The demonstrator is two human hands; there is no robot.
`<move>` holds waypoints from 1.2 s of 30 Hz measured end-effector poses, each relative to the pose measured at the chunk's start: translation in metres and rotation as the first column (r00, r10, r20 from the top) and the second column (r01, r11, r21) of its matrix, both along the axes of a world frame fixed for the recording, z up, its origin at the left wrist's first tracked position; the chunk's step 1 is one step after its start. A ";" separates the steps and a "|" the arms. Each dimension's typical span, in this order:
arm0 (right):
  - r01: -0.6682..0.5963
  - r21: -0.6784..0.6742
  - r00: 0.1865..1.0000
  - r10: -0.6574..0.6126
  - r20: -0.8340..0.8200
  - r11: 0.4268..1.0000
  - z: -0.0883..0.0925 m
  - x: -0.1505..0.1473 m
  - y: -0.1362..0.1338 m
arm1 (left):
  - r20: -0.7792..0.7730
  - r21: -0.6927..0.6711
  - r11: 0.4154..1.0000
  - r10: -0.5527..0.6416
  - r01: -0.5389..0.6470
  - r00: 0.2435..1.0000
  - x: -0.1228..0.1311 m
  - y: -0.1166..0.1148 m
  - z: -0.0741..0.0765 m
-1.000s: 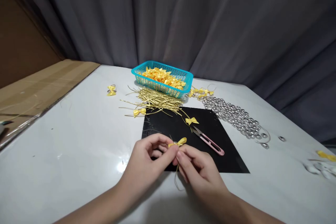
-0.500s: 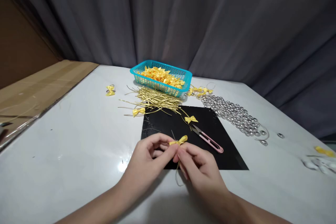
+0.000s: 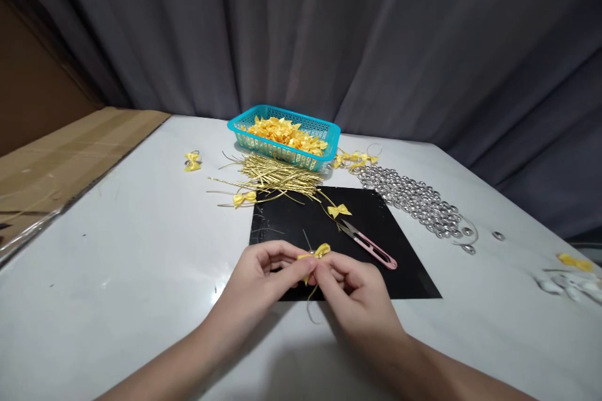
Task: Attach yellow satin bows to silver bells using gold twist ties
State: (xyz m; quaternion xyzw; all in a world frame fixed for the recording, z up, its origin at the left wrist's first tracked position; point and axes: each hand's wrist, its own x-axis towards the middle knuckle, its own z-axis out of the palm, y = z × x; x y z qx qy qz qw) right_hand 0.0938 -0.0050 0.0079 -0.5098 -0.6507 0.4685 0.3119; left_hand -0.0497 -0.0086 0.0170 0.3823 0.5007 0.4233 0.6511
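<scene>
Both my hands meet over the near edge of a black mat. My left hand and my right hand pinch the same small yellow ribbon bow, fingertips closed around its middle. A thin gold wire hangs from the bow down between my hands. Pink thread snips lie on the mat just beyond my right hand.
A teal basket of yellow bows stands at the back, a heap of gold wire ties before it. Silver bells spread to the right. Loose bows lie about. Cardboard borders the white table at left.
My hands and the bow sit slightly further left and up in the picture as the view shifts; the grip on the bow stays the same.
</scene>
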 end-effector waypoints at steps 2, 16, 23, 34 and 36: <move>-0.027 -0.010 0.999 0.027 0.019 1.000 -0.001 0.000 0.000 | -0.037 0.026 1.000 -0.011 0.011 0.999 0.000 0.000 -0.001; -0.177 -0.144 0.982 0.185 0.047 0.974 0.017 0.007 0.013 | -0.211 0.170 0.985 0.031 0.006 0.977 -0.001 0.001 -0.009; -0.260 -0.130 0.957 0.273 0.095 0.957 0.012 0.011 0.014 | -0.160 0.190 0.982 0.043 -0.012 0.986 -0.001 0.003 -0.010; -0.422 0.203 0.889 0.360 0.282 0.883 0.060 0.049 0.037 | -0.243 0.217 0.976 0.086 -0.032 0.966 -0.004 0.005 -0.010; -0.354 0.205 0.932 0.325 0.160 0.913 0.058 0.050 0.040 | -0.281 0.233 0.972 0.029 0.039 0.959 -0.003 0.002 -0.010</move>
